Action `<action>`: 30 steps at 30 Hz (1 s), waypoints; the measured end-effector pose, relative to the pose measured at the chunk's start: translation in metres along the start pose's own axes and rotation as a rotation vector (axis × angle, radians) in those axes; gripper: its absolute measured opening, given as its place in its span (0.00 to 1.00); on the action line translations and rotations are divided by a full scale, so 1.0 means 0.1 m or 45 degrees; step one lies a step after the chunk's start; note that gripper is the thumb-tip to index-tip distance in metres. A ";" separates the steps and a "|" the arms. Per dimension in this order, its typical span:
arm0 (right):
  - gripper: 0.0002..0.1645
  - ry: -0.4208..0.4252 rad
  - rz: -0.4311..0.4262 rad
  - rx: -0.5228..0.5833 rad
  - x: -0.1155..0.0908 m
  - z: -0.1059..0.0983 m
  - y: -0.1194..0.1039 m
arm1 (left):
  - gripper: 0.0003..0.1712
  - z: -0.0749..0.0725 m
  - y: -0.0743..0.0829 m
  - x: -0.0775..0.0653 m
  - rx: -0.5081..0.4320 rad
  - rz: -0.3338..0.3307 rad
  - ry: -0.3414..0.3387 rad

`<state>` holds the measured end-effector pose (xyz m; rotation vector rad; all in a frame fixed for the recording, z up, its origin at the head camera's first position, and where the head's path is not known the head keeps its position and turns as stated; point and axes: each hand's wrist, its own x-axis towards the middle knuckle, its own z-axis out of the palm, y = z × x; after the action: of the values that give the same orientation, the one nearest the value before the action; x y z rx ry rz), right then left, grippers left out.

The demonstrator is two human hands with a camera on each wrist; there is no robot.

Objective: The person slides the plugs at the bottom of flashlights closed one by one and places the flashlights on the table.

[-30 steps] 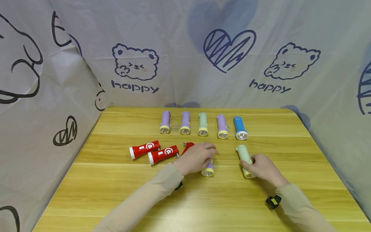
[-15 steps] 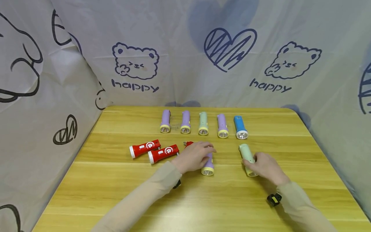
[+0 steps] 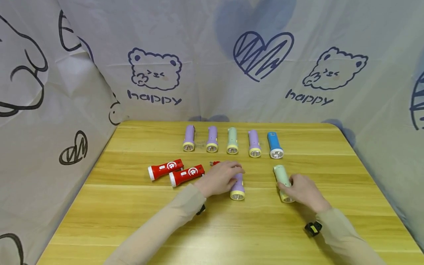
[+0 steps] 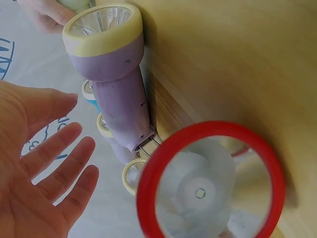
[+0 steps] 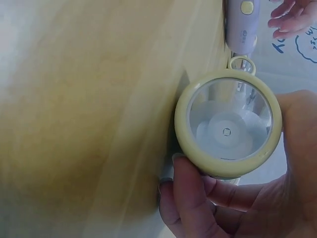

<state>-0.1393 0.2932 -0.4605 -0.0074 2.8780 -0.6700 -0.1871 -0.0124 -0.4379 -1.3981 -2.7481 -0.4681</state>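
Observation:
My right hand (image 3: pixel 304 190) grips a pale green flashlight (image 3: pixel 281 176) with a yellow rim, which lies on the table. In the right wrist view its round lens (image 5: pixel 228 126) faces the camera, with fingers and thumb around the body. My left hand (image 3: pixel 220 179) hovers over a purple flashlight (image 3: pixel 237 189). Its fingers (image 4: pixel 64 168) are spread and relaxed in the left wrist view, apart from the purple flashlight (image 4: pixel 119 94) and from a red-rimmed flashlight (image 4: pixel 210 126). In the head view, the left hand hides most of a red flashlight (image 3: pixel 216 162).
Along the back stands a row: purple flashlights (image 3: pixel 189 136), a green flashlight (image 3: pixel 232 137) and a blue flashlight (image 3: pixel 274 141). Two red flashlights (image 3: pixel 165 169) with white rims lie left of my left hand on the wooden table (image 3: pixel 132 224). A printed cloth (image 3: pixel 205 84) hangs behind.
The green flashlight has shifted slightly to the right with my right hand. My left hand has drawn back a little to the left above the purple flashlight.

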 end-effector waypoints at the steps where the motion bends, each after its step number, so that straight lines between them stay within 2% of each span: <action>1: 0.26 0.004 0.001 -0.004 0.00 0.00 0.00 | 0.19 -0.01 0.00 -0.01 -0.002 -0.002 0.000; 12: 0.31 0.015 -0.005 -0.055 0.00 0.00 -0.05 | 0.19 -0.01 -0.06 -0.08 0.016 -0.023 0.016; 15: 0.33 0.082 -0.029 -0.106 0.01 -0.04 -0.07 | 0.20 -0.06 -0.09 -0.10 0.037 -0.018 0.036; 19: 0.33 0.250 -0.113 -0.170 0.03 -0.09 -0.16 | 0.23 -0.17 -0.14 -0.13 0.025 -0.027 0.060; 24: 0.26 0.456 -0.261 -0.119 0.05 -0.15 -0.41 | 0.24 -0.30 -0.19 -0.18 0.023 -0.063 0.068; 27: 0.20 0.511 -0.347 -0.049 0.07 -0.15 -0.59 | 0.24 -0.34 -0.22 -0.22 0.059 -0.115 0.033; 30: 0.17 0.482 -0.402 0.028 0.11 -0.11 -0.75 | 0.25 -0.37 -0.24 -0.27 0.078 -0.172 0.002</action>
<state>-0.1546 0.2296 -0.4199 -0.3782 3.2689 -0.8363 -0.1948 -0.0569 -0.4131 -1.2040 -2.8417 -0.3854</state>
